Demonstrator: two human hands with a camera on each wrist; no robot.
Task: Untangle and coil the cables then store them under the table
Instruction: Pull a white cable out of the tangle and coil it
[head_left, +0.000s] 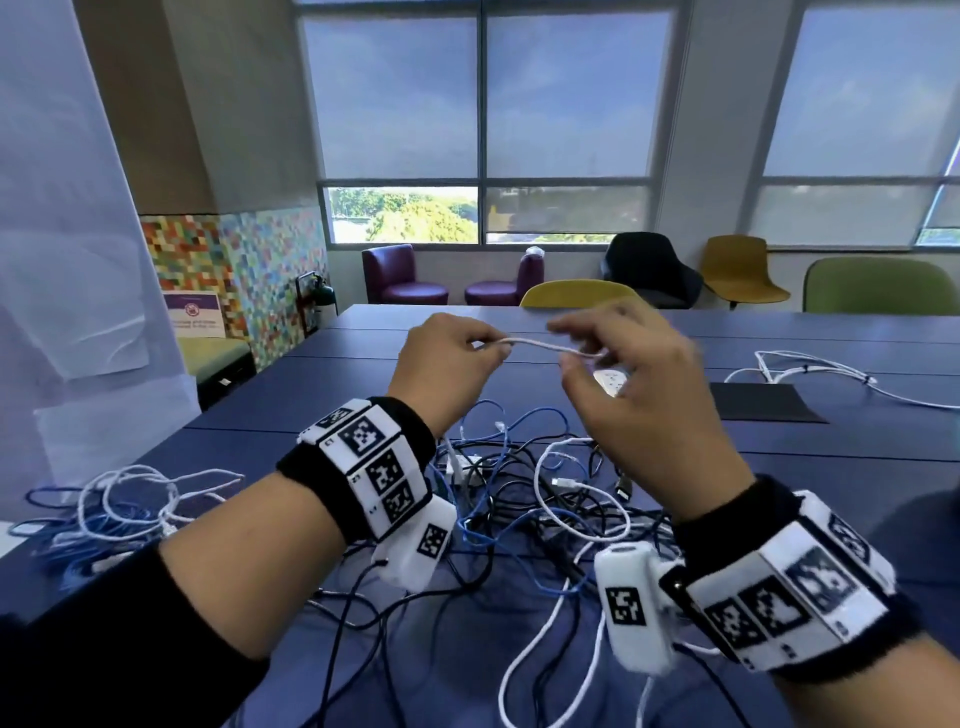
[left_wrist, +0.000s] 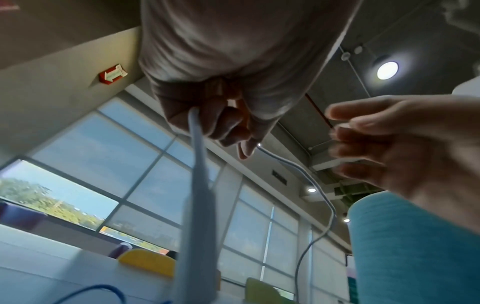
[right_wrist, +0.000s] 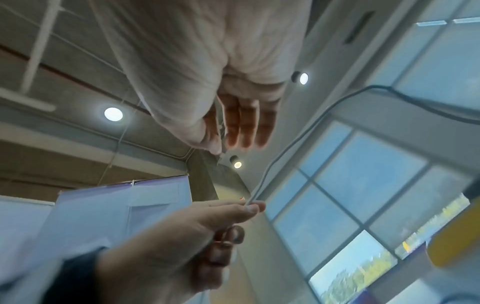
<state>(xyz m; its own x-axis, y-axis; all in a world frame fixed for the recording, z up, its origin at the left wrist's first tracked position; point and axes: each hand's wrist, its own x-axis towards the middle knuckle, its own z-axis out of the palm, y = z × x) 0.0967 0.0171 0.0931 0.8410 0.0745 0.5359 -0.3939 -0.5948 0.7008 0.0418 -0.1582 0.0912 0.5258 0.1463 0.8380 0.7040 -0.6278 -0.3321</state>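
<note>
Both hands are raised above a tangle of blue, black and white cables (head_left: 519, 493) on the blue table (head_left: 311, 395). My left hand (head_left: 488, 348) pinches a white cable (head_left: 535, 344) between thumb and forefinger. That cable runs a short way right to my right hand (head_left: 576, 356), which is blurred and holds its bent end between thumb and nearly straight fingers. In the left wrist view the left hand (left_wrist: 207, 115) grips the cable (left_wrist: 200, 164), which hangs down. In the right wrist view the right hand (right_wrist: 221, 139) has a thin white strand at its thumb.
A second heap of white and blue cables (head_left: 119, 504) lies at the table's left edge. A loose white cable (head_left: 810, 364) and a black mat (head_left: 758, 402) lie far right. A small white device (head_left: 610, 382) sits behind my right hand. Yellow (head_left: 576, 293) and green chairs (head_left: 878, 286) line the far side.
</note>
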